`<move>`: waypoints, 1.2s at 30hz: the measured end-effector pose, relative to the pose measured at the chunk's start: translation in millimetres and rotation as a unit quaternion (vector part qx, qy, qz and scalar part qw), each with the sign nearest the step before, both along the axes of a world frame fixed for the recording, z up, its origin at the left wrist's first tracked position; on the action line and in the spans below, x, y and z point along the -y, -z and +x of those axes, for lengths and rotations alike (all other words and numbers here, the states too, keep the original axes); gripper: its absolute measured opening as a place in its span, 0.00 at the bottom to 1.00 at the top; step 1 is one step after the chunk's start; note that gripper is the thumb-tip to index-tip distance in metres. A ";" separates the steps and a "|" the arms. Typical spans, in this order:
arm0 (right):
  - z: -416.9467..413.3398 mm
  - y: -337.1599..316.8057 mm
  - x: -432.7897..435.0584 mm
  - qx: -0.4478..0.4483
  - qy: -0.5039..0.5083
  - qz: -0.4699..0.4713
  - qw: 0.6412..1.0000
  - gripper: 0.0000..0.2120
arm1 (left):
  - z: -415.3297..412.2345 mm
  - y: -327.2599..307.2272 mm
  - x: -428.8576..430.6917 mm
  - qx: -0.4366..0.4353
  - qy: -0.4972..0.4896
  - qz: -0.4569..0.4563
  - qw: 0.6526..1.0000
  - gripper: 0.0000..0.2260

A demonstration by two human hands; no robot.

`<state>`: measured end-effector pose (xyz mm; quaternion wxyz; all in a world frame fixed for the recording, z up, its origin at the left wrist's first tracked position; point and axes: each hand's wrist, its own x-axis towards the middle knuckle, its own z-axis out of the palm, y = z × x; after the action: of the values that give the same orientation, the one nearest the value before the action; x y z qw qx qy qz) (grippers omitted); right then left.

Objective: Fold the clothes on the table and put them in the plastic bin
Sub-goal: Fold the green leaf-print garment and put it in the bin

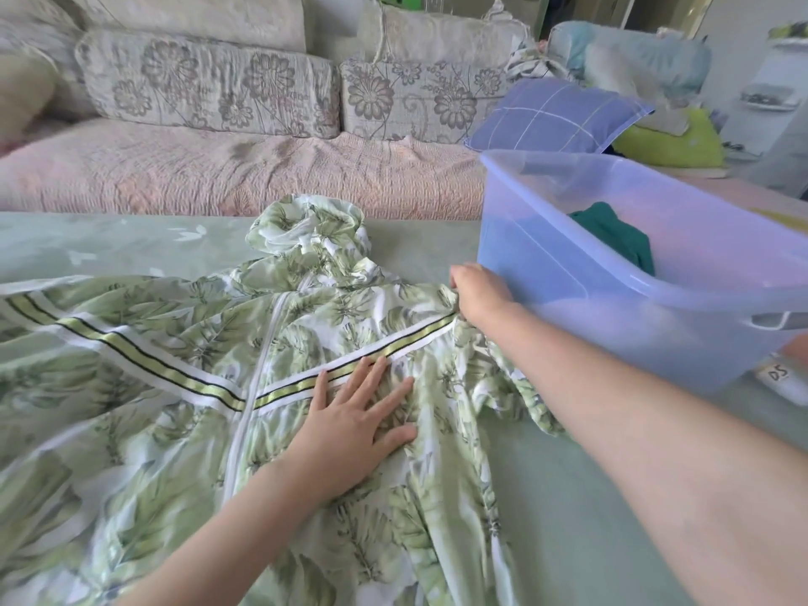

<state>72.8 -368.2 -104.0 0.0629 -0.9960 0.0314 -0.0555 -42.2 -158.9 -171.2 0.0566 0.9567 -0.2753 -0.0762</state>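
A green leaf-print hooded jacket [183,408] with a white zipper and striped bands lies spread front-up on the table, hood toward the sofa. My left hand [354,426] presses flat on its chest, fingers straight, just right of the zipper. My right hand [478,293] grips the jacket's right shoulder, fingers curled into the fabric, close to the bin's wall. The translucent blue plastic bin [568,273] stands at the table's right side with a dark green garment [612,234] inside.
The table carries a pale green cloth [568,496]. A floral sofa [218,168] runs along the far edge, with a blue checked pillow [555,115] and a lime green cushion [673,142] behind the bin. A labelled white tag [782,378] lies under the bin's corner.
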 end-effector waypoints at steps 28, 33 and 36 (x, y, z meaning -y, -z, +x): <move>-125.8 6.6 18.3 0.062 -0.151 0.038 0.986 0.07 | -53.6 -18.7 -1.6 0.026 0.029 -0.020 0.999 0.39; -195.7 30.3 19.3 0.123 -0.008 0.068 0.990 0.04 | -84.0 -10.2 -17.7 -0.002 0.028 -0.008 1.000 0.38; -204.9 35.4 13.8 0.047 0.057 0.046 0.996 0.11 | -84.3 -2.1 -31.9 0.021 0.015 0.005 1.000 0.39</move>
<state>-132.1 -382.1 -139.5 0.1070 -0.9849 0.0877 -0.1046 -126.5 -127.0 -169.1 0.0449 0.9541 -0.2903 -0.0586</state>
